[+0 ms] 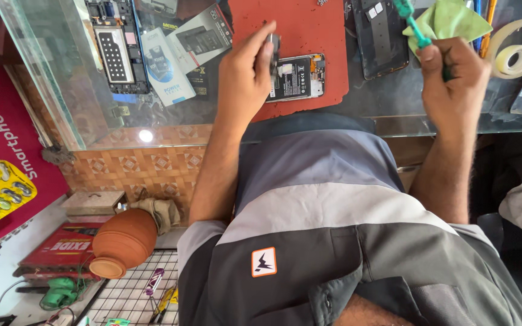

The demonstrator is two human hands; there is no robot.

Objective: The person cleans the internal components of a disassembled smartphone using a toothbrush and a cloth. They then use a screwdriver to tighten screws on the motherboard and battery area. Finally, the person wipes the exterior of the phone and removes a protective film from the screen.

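A glass counter (61, 90) spans the far side, with a red work mat (309, 30) on it. An opened phone (297, 77) lies on the mat's near edge. The left hand (246, 78) pinches a small grey part (273, 47) just over the phone. At right, the right hand (454, 81) grips a green-handled screwdriver (412, 25), beside tape rolls (518, 51).

Glass surface (49, 78) glossy, reflective. Red work mat (297, 24) matt, rubbery. Opened phone (297, 77): shiny metal, plastic inside. Screwdriver (415, 30) handle smooth green plastic. Green cloth (454, 18) soft, matt. Tape roll (518, 51) papery. Clay pot (122, 241) rough, unglazed.
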